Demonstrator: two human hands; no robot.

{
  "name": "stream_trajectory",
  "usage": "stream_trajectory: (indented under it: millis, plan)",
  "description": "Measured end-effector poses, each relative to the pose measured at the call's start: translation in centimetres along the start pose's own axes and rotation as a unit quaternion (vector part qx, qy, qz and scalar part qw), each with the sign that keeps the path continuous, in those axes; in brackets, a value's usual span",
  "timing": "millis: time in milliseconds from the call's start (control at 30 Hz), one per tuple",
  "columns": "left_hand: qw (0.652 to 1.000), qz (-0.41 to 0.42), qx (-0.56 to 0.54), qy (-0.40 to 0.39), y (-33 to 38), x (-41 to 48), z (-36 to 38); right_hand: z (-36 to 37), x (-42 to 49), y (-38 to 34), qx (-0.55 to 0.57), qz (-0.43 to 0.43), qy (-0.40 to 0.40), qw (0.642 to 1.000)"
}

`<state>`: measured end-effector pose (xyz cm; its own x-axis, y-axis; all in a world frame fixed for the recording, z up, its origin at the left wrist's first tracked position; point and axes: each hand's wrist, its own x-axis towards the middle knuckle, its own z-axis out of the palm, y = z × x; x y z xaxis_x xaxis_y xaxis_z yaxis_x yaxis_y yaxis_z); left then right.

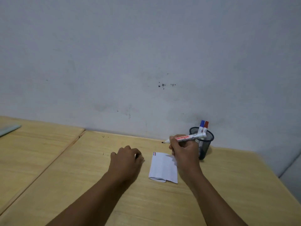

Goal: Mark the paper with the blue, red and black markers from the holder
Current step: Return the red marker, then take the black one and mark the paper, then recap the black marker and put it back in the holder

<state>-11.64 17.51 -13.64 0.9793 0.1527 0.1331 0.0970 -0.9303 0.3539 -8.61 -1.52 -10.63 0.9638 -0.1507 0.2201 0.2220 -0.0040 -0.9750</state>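
A pale wooden table (81, 168) fills the near half of the view, with a seam running from the far middle down toward the near left, and a scuffed grey-white wall (146, 54) rises behind it. At the far left edge lies the corner of a flat, light grey-green thing (9, 129); what it is cannot be told. Left of centre, the left hand (126, 158) rests knuckles-up on the table with fingers curled in; something small and dark shows at its fingertips, too small to identify, so whether it grips anything is unclear. Just to its right, apart from it, lies the folded white paper (162, 167), carrying short blue, red and dark lines at its far left corner. The right hand (184, 150) is closed around an uncapped black marker (187, 138), held above the table with its dark tip pointing left, past the paper's far edge. Behind this hand, by the wall, a black mesh holder (205, 144) holds the blue marker (202, 125) and the red marker (206, 125), caps up.
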Motion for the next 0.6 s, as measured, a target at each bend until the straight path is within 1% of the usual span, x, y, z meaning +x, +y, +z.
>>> stream_trajectory:
  millis: [133,200,300,400,433,500,600]
  plan:
    - [0.998,0.019,-0.052,0.033,0.0,-0.4,-1.7,-1.2,-1.1,-2.9,-0.020,-0.035,-0.022,0.999]
    - [0.988,0.019,-0.148,0.046,0.9,-0.6,-3.3,-1.9,-1.5,-4.5,-0.022,-0.044,-0.024,0.999]
    - [0.942,0.053,-0.326,0.055,3.4,-1.6,-6.6,-2.7,-2.3,-7.1,-0.002,-0.053,-0.023,0.998]
    - [0.884,0.096,-0.456,0.051,6.3,-3.5,-10.3,-3.4,-3.3,-10.3,0.044,-0.066,-0.020,0.997]
    - [0.866,0.106,-0.487,0.046,7.2,-4.2,-11.5,-3.6,-3.7,-11.4,0.057,-0.071,-0.022,0.996]
    - [0.843,0.126,-0.522,0.039,8.8,-5.6,-13.6,-4.0,-4.6,-13.4,0.071,-0.085,-0.028,0.993]
    - [0.826,0.150,-0.542,0.033,10.2,-7.2,-15.6,-4.5,-6.0,-16.0,0.078,-0.107,-0.047,0.990]
